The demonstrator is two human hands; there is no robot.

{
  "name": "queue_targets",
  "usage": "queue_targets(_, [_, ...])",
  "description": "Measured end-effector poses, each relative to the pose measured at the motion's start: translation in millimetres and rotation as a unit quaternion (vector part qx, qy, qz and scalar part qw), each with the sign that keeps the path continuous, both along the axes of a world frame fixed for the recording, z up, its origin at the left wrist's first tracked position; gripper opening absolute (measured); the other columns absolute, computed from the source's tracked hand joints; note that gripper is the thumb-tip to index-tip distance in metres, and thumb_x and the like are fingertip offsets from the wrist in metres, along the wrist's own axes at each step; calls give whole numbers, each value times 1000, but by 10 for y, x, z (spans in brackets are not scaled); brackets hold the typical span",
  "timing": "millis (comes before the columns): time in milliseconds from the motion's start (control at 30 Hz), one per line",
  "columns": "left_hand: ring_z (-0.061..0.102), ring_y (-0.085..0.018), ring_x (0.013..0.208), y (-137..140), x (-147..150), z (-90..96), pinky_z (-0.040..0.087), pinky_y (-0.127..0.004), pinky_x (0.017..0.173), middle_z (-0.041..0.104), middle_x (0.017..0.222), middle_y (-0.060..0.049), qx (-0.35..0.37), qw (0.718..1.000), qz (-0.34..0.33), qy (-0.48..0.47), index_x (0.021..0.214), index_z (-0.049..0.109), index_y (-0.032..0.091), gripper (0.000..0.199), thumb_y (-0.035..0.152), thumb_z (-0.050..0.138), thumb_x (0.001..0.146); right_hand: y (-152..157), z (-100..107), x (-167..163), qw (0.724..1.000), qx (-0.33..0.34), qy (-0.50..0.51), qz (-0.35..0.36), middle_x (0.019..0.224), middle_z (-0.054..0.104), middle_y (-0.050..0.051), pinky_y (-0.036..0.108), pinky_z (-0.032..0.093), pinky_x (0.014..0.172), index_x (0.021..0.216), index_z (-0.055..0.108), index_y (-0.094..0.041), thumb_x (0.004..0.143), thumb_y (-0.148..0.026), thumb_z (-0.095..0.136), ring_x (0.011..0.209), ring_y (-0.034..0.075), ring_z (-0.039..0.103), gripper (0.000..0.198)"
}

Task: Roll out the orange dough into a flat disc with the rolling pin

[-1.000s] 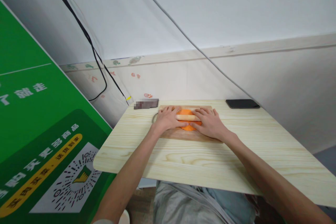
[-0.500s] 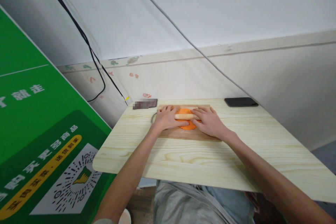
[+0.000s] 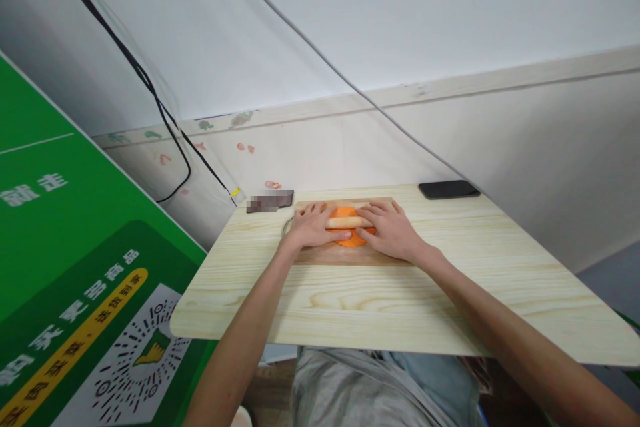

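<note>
A pale wooden rolling pin [image 3: 346, 222] lies across a flat orange sheet of dough or clay [image 3: 354, 239] on a wooden board [image 3: 345, 257]. My left hand [image 3: 315, 225] covers the pin's left end, its thumb stretched along the near side over the orange sheet. Over the right end rests my right hand [image 3: 393, 230], fingers bent across the pin and thumb on the near side. Both palms hide the ends of the pin. Orange material shows in front of and behind the pin, between the hands.
The board lies on a light wood-grain table [image 3: 340, 307] against a white wall. A black phone [image 3: 449, 189] lies at the back right, and a dark flat object [image 3: 281, 199], partly blurred out, at the back left. A metal ring handle [image 3: 287, 225] protrudes left of the board. A green sign [image 3: 45, 227] stands at left.
The camera view has turned slightly, so the scene sits a little further left. Both hands stay on the rolling pin, with hardly any shift against the board.
</note>
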State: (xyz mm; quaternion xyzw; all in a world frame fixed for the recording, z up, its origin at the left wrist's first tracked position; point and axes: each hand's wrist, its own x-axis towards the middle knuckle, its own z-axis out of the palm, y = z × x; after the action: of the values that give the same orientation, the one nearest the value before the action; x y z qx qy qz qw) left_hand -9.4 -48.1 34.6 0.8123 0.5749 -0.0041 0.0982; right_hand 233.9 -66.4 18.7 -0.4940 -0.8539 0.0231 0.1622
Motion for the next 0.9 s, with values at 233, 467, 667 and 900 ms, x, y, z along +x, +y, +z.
queue_targets(233, [29, -30, 167, 44, -197, -44, 23, -53, 135, 34, 180, -9, -8, 996, -78, -36, 167, 40, 31, 75, 68, 52, 103, -13, 6, 21, 1000, 5, -19, 14, 154, 68, 11, 65, 28, 128, 150, 66, -24, 102, -46, 58, 152, 36, 49, 53])
queue_targets(467, [30, -30, 167, 38, -189, -46, 25, -54, 135, 33, 180, -8, -18, 996, -75, -47, 166, 43, 33, 71, 63, 55, 103, -86, -54, -111, 996, 69, -40, -33, 156, 64, 17, 83, 15, 124, 151, 65, -23, 98, -69, 60, 155, 46, 41, 69])
queue_targets(667, [29, -31, 167, 30, -181, -51, 26, -58, 134, 34, 180, -9, -19, 996, -66, -58, 165, 46, 32, 72, 63, 59, 101, -74, -84, -199, 995, 75, -38, -49, 149, 69, 16, 83, 16, 122, 143, 69, -24, 98, -75, 56, 149, 46, 47, 69])
queue_targets(900, [30, -31, 166, 17, -172, -45, 25, -58, 133, 36, 179, -9, -17, 995, -69, -65, 164, 46, 33, 72, 63, 61, 100, -71, -102, -245, 994, 85, -26, -65, 141, 73, 16, 81, 18, 122, 135, 73, -25, 96, -77, 58, 142, 44, 53, 67])
